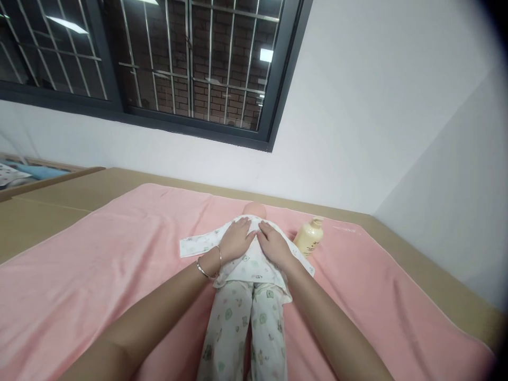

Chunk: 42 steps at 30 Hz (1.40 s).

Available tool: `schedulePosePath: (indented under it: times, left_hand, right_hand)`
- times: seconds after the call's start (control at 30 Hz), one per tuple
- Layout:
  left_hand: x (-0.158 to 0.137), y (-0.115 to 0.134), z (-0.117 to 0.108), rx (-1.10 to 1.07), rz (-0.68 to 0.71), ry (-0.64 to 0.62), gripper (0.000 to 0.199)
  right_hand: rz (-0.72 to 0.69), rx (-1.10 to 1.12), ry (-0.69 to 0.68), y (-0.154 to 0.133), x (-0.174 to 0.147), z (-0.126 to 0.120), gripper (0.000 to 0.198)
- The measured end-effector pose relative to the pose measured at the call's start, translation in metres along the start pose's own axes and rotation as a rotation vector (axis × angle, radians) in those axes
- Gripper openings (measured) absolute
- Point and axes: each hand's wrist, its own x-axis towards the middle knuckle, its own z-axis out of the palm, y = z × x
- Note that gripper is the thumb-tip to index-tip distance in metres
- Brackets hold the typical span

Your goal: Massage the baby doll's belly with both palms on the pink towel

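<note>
A baby doll [254,210], its smooth bald head pointing away from me, lies on a pink blanket [159,233]. It wears a white printed top [248,271] with the sleeves spread to both sides, and matching printed trousers [230,323]. My left hand [237,239] rests flat on the left side of the chest, fingers stretched towards the head; a silver bangle [204,269] circles that wrist. On the right side of the chest lies my right hand [273,243], also flat, its thumb side close to the left hand. Neither hand grips anything.
A pale yellow pump bottle [309,237] stands on the blanket just right of the doll. The blanket covers a tan surface [59,206] that meets a white wall [337,132]. A dark-framed barred window [190,63] is above. Cloth items [35,172] lie at the far left.
</note>
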Motion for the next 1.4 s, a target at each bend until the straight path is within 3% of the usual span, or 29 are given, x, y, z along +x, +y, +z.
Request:
schedulePosePath:
  times: [0.13,0.3,0.93,1.27,1.4]
  left_hand:
    - [0.0,-0.017,0.019,-0.002,-0.126,0.085,0.055]
    - [-0.003,-0.019,0.026,0.003,-0.139,0.104,0.06]
    - [-0.003,-0.017,0.024,0.014,-0.152,0.074,0.063]
    - [-0.002,-0.015,0.012,0.072,-0.112,-0.042,0.066]
    - [-0.006,-0.006,0.006,0.16,-0.147,-0.064,0.062]
  right_hand:
    - [0.104,-0.061,0.016,0.019,0.006,0.016,0.062]
    - [0.079,-0.105,0.032,0.021,0.004,0.021,0.06]
    - [0.071,-0.118,0.035,0.022,0.005,0.023,0.059]
    - [0.048,-0.06,-0.058,0.033,0.007,0.019,0.065]
    - [0.062,-0.12,-0.047,0.019,0.004,0.015,0.059]
